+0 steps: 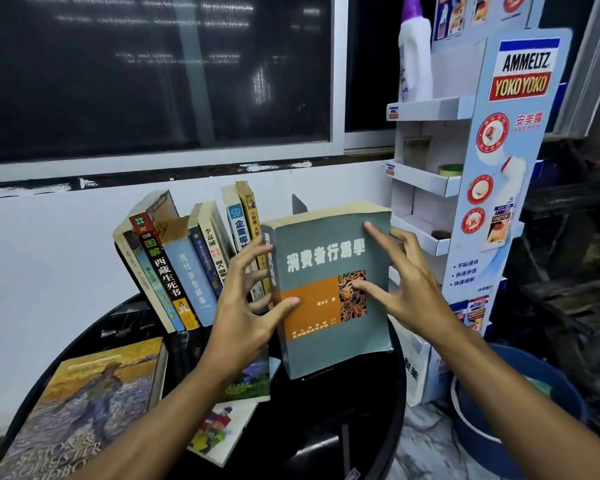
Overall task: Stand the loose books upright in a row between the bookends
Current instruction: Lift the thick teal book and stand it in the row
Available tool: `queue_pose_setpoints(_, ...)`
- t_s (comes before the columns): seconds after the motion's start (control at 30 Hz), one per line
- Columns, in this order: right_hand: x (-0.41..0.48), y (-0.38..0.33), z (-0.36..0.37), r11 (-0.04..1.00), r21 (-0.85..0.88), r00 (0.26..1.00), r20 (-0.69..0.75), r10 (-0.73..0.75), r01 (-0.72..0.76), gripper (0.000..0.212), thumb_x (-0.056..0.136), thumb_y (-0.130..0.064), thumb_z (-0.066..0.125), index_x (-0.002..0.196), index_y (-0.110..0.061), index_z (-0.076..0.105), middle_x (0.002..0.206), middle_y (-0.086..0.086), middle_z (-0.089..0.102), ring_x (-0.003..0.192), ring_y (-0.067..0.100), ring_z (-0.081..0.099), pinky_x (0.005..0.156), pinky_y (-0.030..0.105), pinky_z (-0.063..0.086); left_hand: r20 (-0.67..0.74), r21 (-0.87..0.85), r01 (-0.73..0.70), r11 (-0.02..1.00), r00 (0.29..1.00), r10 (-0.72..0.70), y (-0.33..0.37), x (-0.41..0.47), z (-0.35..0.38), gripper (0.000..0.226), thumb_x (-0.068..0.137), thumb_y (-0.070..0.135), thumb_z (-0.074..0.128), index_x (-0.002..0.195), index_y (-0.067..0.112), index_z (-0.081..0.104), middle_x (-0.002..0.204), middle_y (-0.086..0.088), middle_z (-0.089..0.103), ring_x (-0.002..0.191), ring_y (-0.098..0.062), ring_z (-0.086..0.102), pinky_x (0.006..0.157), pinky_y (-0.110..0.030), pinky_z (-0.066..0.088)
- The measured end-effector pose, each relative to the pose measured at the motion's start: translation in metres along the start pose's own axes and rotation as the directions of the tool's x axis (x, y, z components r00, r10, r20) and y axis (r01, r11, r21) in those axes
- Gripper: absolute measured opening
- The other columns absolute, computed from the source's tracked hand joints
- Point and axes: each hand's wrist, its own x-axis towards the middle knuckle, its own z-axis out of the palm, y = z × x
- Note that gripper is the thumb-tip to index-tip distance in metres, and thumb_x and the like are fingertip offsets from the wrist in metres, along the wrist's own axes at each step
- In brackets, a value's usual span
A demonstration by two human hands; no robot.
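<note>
A thick grey book (329,306) with an orange band stands upright on the round black table (371,420), at the right end of a row of several books (187,268) that lean left. My left hand (246,306) grips its spine, thumb on the cover. My right hand (406,282) holds its right edge, with index finger and thumb on the cover. The tip of a dark metal bookend (298,204) shows behind the grey book. Three loose books lie flat: a large painted-cover book (94,403), a landscape-cover book (253,379) under my left forearm, and a colourful thin book (219,434).
A white wall and a dark window run behind the table. A cardboard display stand (520,133) with shelves rises close on the right, with a white bottle (414,53) on its top shelf. A blue bucket (520,410) sits on the floor at the right.
</note>
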Motion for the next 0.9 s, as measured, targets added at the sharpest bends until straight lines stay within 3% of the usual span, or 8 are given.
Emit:
queue_pose_setpoints(0.07, 0.000, -0.006, -0.002, 0.998, -0.057, 0.999, -0.038, -0.018, 0.016, 0.087, 0.078, -0.038, 0.080, 0.153, -0.034, 0.036, 0.151, 0.007, 0.026, 0.135, 0.012, 0.035, 0.112, 0.042, 0.042, 0.009, -0.008, 0.051, 0.999, 0.999, -0.051, -0.001, -0.001, -0.001, 0.082, 0.076, 0.020, 0.083, 0.136, 0.054, 0.037, 0.146, 0.029, 0.039, 0.129, 0.005, 0.049, 0.100, -0.025, 0.053)
queue_pose_setpoints(0.17, -0.004, -0.032, -0.004, 0.997, -0.079, 0.986, -0.163, -0.036, 0.023, 0.075, 0.081, -0.036, 0.080, 0.148, -0.029, 0.046, 0.151, 0.009, 0.026, 0.139, 0.024, 0.034, 0.109, 0.049, 0.044, 0.072, 0.009, 0.108, 0.994, 0.991, -0.108, -0.001, 0.000, -0.001, 0.093, 0.073, 0.031, 0.083, 0.146, 0.050, 0.030, 0.144, 0.026, 0.043, 0.129, 0.015, 0.044, 0.098, -0.013, 0.049)
queue_pose_setpoints(0.33, -0.006, -0.090, -0.005, 0.987, 0.157, 0.999, -0.041, 0.030, -0.023, 0.073, 0.089, -0.048, 0.067, 0.152, -0.046, 0.030, 0.130, -0.008, 0.040, 0.120, 0.005, 0.048, 0.097, 0.036, 0.054, 0.172, -0.011, 0.143, 0.990, 0.975, -0.139, 0.000, 0.003, -0.003, 0.087, 0.076, 0.032, 0.084, 0.149, 0.042, 0.037, 0.147, 0.020, 0.051, 0.137, -0.005, 0.048, 0.105, -0.030, 0.051)
queue_pose_setpoints(0.43, -0.001, -0.101, -0.009, 0.974, 0.212, 0.997, 0.027, 0.078, -0.082, 0.073, 0.088, -0.049, 0.067, 0.151, -0.051, 0.028, 0.134, -0.009, 0.038, 0.125, 0.004, 0.045, 0.100, 0.035, 0.053, 0.274, -0.085, 0.164, 0.983, 0.952, -0.135, 0.008, -0.003, -0.002, 0.086, 0.081, 0.018, 0.081, 0.143, 0.053, 0.034, 0.141, 0.026, 0.052, 0.133, -0.011, 0.054, 0.096, -0.025, 0.054)
queue_pose_setpoints(0.57, -0.003, -0.103, -0.015, 0.966, 0.231, 0.992, 0.065, 0.105, -0.117, 0.073, 0.084, -0.054, 0.070, 0.148, -0.047, 0.035, 0.139, -0.012, 0.042, 0.130, 0.006, 0.046, 0.097, 0.036, 0.055, 0.383, -0.054, 0.101, 0.993, 0.921, -0.073, 0.016, -0.011, 0.000, 0.083, 0.091, 0.004, 0.072, 0.147, 0.049, 0.030, 0.144, 0.035, 0.046, 0.130, 0.000, 0.052, 0.097, -0.028, 0.055)
queue_pose_setpoints(0.63, -0.004, -0.104, -0.017, 0.981, 0.169, 0.995, 0.040, 0.093, -0.098, 0.069, 0.083, -0.056, 0.071, 0.144, -0.043, 0.041, 0.140, -0.015, 0.044, 0.129, 0.004, 0.048, 0.099, 0.030, 0.052, 0.385, -0.037, 0.087, 0.996, 0.921, -0.066, 0.017, -0.015, 0.004, 0.081, 0.089, 0.008, 0.074, 0.145, 0.049, 0.032, 0.138, 0.040, 0.046, 0.128, 0.000, 0.052, 0.095, -0.027, 0.056)
queue_pose_setpoints(0.83, -0.007, -0.108, -0.028, 0.992, 0.074, 0.994, -0.024, 0.107, -0.105, 0.064, 0.083, -0.052, 0.075, 0.139, -0.038, 0.048, 0.135, -0.017, 0.052, 0.118, -0.005, 0.049, 0.095, 0.012, 0.042, 0.276, -0.007, 0.030, 1.000, 0.961, -0.027, 0.016, -0.026, 0.031, 0.085, 0.081, 0.014, 0.083, 0.149, 0.041, 0.039, 0.143, 0.017, 0.046, 0.126, -0.013, 0.055, 0.085, -0.034, 0.062)
queue_pose_setpoints(0.9, -0.007, -0.109, -0.030, 0.990, 0.074, 0.991, -0.038, 0.127, -0.124, 0.064, 0.081, -0.051, 0.077, 0.136, -0.035, 0.049, 0.132, -0.016, 0.055, 0.116, -0.002, 0.052, 0.094, 0.017, 0.047, 0.233, -0.020, 0.034, 0.999, 0.972, -0.029, 0.018, -0.030, 0.041, 0.086, 0.075, 0.019, 0.087, 0.145, 0.042, 0.042, 0.140, 0.018, 0.045, 0.123, -0.012, 0.056, 0.080, -0.035, 0.063)
